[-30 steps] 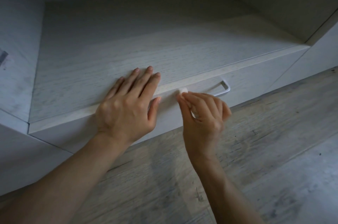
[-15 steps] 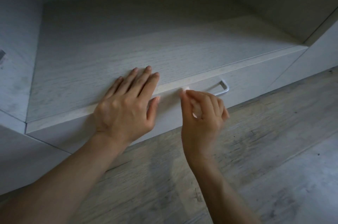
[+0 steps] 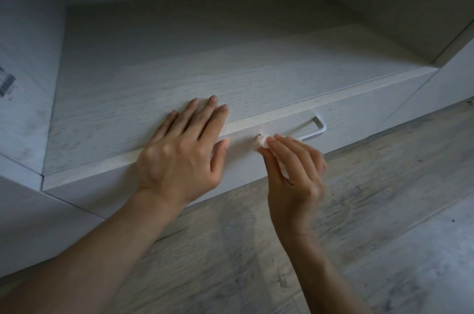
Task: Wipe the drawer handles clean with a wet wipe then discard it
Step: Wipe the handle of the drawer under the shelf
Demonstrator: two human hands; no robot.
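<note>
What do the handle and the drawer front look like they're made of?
Handle: probably metal with a satin silver finish; it is a thin bent bar with an even pale sheen. Drawer front: likely matte laminated board, given the pale, printed-looking wood grain and crisp edges, though solid wood can't be ruled out.

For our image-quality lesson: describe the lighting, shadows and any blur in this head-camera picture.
Head view: dim, bluish light throughout, darkest at the back of the shelf; left hand sharp; right hand, holding the wet wipe, smeared along its outer edge; faint sheen on the handle.
</note>
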